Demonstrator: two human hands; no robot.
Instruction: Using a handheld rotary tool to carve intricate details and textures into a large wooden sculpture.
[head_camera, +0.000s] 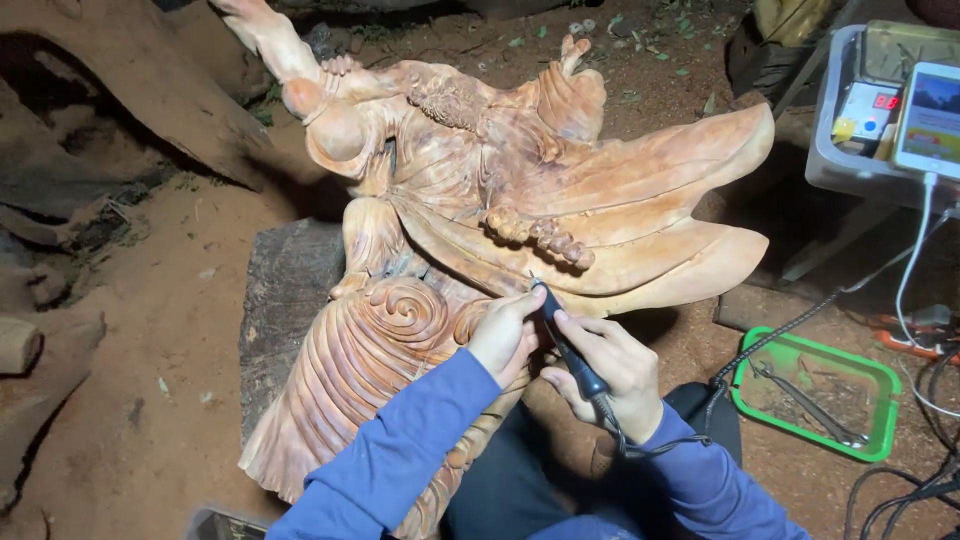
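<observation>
Both hands on it: your right hand (612, 368) grips the corded carving tool (568, 345), left hand (508, 335) curled steadying its tip on the wooden sculpture (480, 190) by the spiral, where a slip could gouge the folds.

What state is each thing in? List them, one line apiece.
Carving: lying on its side across a wood block, unpainted.
Rotary tool: tip against the carving, cable trailing off to the right.
Right hand: closed around the tool.
Left hand: resting on the carving, steadying the tool near its tip.
Green tray: open, a metal tool lying inside.
Phone: screen lit, white cable plugged in.
</observation>
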